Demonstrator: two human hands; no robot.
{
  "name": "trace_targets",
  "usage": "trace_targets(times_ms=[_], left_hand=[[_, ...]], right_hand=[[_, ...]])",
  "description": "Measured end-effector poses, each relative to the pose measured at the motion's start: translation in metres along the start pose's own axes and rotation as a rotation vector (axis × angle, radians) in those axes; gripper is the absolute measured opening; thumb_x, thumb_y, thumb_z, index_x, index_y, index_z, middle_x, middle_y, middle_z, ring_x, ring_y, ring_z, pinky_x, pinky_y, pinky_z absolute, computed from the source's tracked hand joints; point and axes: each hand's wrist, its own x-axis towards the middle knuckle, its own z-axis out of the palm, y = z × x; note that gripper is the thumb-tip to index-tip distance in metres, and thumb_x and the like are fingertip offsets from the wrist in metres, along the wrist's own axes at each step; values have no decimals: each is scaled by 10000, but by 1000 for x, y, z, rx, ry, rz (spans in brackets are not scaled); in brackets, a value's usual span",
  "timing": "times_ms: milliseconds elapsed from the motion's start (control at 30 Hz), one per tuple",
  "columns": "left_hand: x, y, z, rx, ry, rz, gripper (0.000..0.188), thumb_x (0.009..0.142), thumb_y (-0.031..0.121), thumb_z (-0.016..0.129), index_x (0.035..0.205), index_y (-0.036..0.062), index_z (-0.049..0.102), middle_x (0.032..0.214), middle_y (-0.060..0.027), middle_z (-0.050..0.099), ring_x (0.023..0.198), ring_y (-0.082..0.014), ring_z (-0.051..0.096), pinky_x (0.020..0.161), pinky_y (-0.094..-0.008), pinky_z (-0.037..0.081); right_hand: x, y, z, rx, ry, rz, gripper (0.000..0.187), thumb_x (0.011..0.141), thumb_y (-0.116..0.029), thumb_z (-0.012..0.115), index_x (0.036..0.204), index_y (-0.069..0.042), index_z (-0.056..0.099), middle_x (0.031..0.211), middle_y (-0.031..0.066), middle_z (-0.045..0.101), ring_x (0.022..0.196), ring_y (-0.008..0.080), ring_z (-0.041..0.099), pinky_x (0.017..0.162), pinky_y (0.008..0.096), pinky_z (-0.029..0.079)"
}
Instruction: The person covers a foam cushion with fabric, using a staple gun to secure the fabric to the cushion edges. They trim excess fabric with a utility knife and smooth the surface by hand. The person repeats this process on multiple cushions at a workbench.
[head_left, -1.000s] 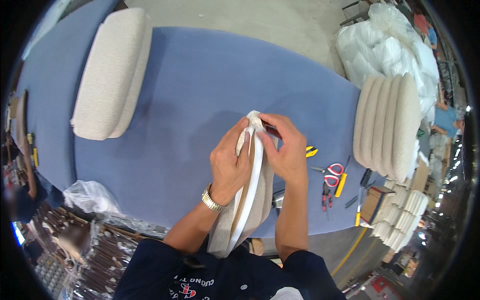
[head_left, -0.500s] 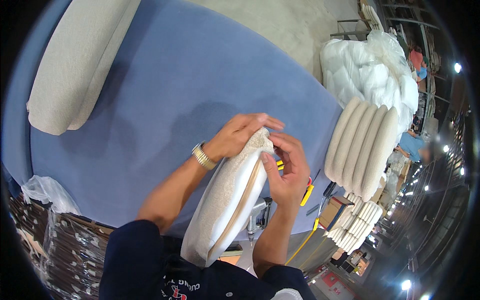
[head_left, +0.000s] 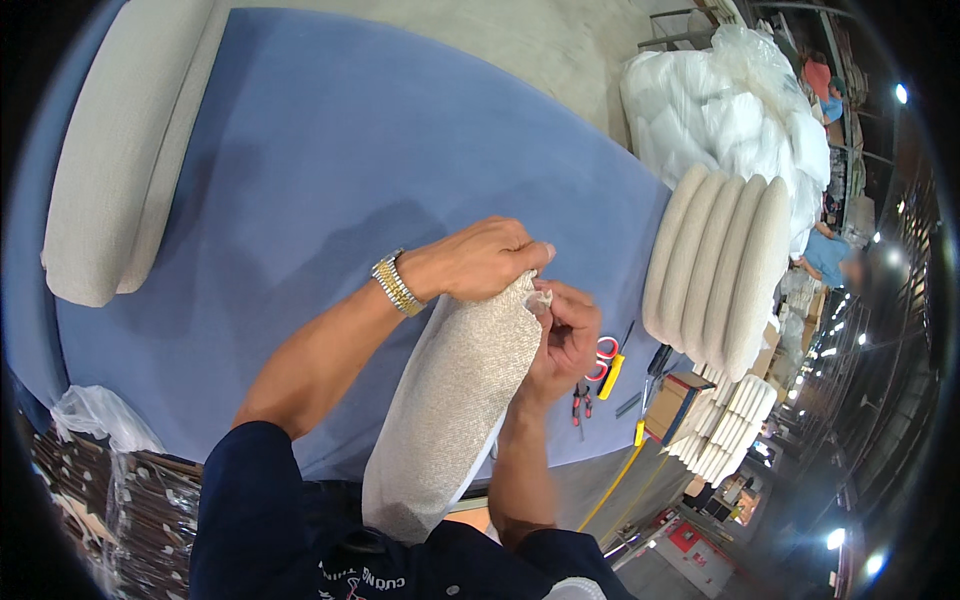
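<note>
A long padded cushion in beige woven fabric stands tilted against my body, its far end raised over the blue table. My left hand, with a metal watch on the wrist, is closed on the fabric at that far end. From the right, my right hand pinches the same bunched corner of fabric, its fingertips partly hidden behind the edge. A narrow strip of white shows along the cushion's right side; the rest of its underside is turned away from view.
Red-handled scissors, a yellow-handled cutter and red pliers lie right of my hands on the blue table. Several finished cushions stand beyond, beside white plastic-wrapped bundles. Larger beige cushions lie far left.
The cushion has turned so its fabric face shows and its open underside, with white padding and a wooden strip, is hidden. Both hands have closed on the corner. The tools are more exposed.
</note>
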Motion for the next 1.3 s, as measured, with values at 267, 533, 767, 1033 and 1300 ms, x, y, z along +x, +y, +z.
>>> trace_targets(times_ms=[267, 533, 767, 1033, 1300], left_hand=[[-46, 25, 2, 48, 419, -73, 304, 1050, 246, 547, 1155, -6, 682, 1135, -186, 713, 1034, -296, 675, 864, -396, 525], [-113, 74, 92, 134, 867, 207, 314, 914, 125, 724, 1190, -14, 672, 1286, -190, 672, 1189, -336, 658, 991, -435, 529], [-127, 63, 104, 270, 819, 235, 234, 797, 33, 810, 1027, 29, 766, 1159, -98, 749, 1173, -268, 690, 1024, -445, 527], [-119, 53, 88, 100, 690, 226, 170, 931, 133, 715, 1038, 12, 770, 1172, -143, 757, 1177, -286, 695, 1055, -470, 497], [-34, -7, 26, -336, 320, 355, 424, 1066, 342, 529, 1225, 3, 727, 1306, -189, 693, 1219, -297, 653, 1024, -435, 503]], right_hand=[[-16, 16, 20, 395, 5, -83, 228, 923, -5, 737, 941, -62, 517, 962, 128, 705, 959, 237, 610, 876, 369, 527], [-25, 5, 6, 362, 55, -73, 227, 920, -27, 741, 936, -76, 519, 929, 113, 698, 901, 217, 592, 854, 353, 497], [-34, -2, -2, 455, 65, 15, 238, 928, -18, 722, 955, -65, 490, 923, 137, 662, 844, 185, 566, 803, 336, 482], [-27, 11, 1, 538, 66, 22, 212, 944, -12, 693, 957, -50, 485, 936, 162, 646, 833, 203, 598, 789, 330, 501], [-24, 18, -3, 396, 77, -8, 194, 928, -37, 737, 993, -14, 556, 1109, 180, 644, 952, 219, 627, 884, 342, 522]])
